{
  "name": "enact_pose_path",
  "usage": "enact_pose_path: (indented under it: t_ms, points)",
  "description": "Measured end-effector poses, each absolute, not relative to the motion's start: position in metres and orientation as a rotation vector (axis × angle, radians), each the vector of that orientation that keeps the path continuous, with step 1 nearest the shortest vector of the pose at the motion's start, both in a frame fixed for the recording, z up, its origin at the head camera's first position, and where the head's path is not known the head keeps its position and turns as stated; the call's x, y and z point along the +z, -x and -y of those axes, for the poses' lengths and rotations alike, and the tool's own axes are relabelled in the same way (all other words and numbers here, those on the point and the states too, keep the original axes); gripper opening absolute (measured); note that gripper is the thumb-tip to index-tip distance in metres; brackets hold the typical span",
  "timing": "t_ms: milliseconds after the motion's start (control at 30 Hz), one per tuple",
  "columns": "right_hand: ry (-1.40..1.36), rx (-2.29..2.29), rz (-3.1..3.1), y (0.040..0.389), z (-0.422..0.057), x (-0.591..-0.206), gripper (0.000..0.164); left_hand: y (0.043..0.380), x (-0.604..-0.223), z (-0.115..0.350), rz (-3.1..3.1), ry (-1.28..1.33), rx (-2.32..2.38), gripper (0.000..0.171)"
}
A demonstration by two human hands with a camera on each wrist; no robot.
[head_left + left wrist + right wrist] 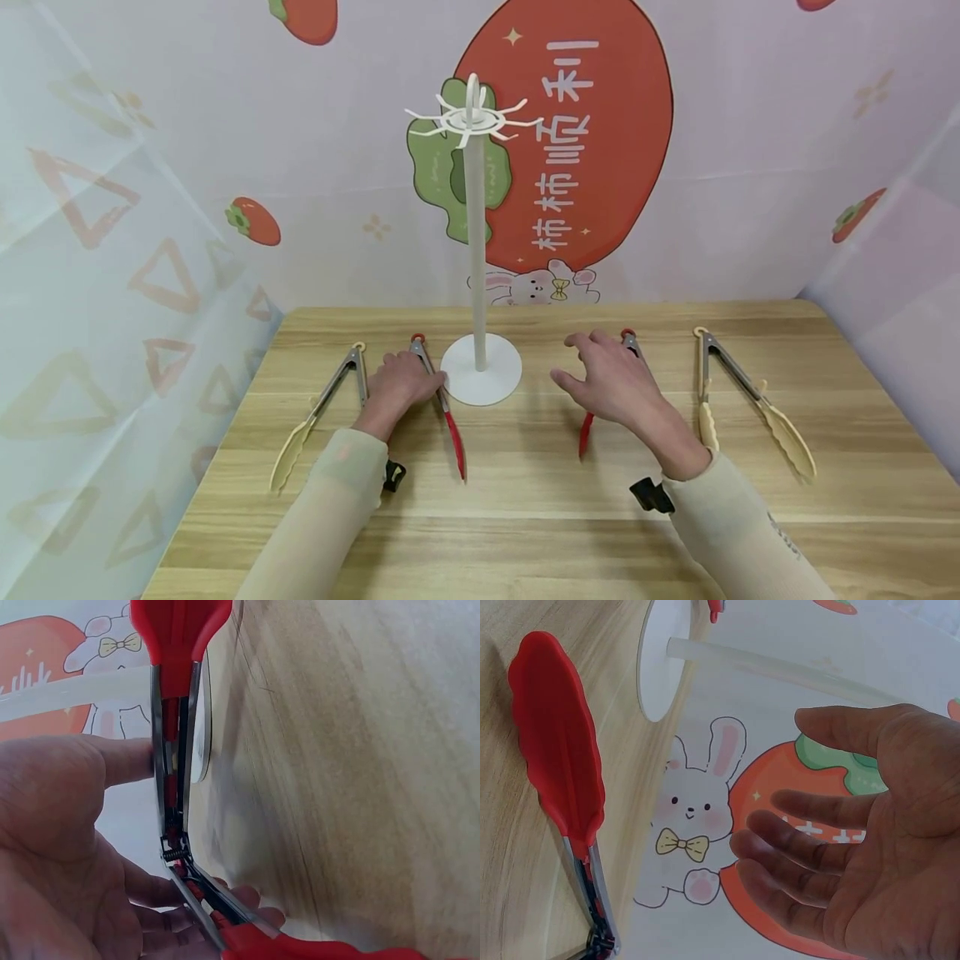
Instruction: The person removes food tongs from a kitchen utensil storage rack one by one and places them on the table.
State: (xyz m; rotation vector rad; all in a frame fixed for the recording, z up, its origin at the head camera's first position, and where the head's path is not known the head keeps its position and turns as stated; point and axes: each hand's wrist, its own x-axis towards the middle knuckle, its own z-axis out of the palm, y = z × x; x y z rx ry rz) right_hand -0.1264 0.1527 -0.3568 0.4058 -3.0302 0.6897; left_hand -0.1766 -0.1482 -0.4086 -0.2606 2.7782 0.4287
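Observation:
My left hand is over a pair of red-tipped tongs spread wide on the table. In the left wrist view, its thumb meets one metal arm of these tongs, while the fingers reach round the other arm. Above a second pair of red-tipped tongs hangs my right hand, its fingers loosely bent and spread. The right wrist view shows that hand apart from the red tip, with nothing in its grasp. The hand partly hides these tongs in the head view.
A white stand with several hooks at its top rises from a round base between the hands. Cream-tipped tongs lie open at left; another cream-tipped pair lies open at right. A printed backdrop borders the wooden table.

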Motion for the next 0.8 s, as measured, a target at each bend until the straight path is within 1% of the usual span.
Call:
enact_pose_path:
  t_ms: [100,233,533,800]
  points:
    - [-0.402,0.683,3.036,0.1268,-0.1524,-0.3562,0.051,0.1764,-0.4096,0.1484,-2.790,0.260,0.422,0.067]
    - [-0.400,0.683,3.038,0.1269,-0.1530,-0.3558,0.051,0.1775,-0.4113,0.1483,-2.800,0.263,0.418,0.068]
    - [-0.410,0.694,3.037,0.1253,-0.1568,-0.3589,0.050,0.1766,-0.4140,0.1453,-2.771,0.254,0.393,0.081]
    - [-0.421,0.688,3.031,0.1246,-0.1584,-0.3618,0.050,0.1726,-0.4145,0.1441,-2.760,0.229,0.421,0.077]
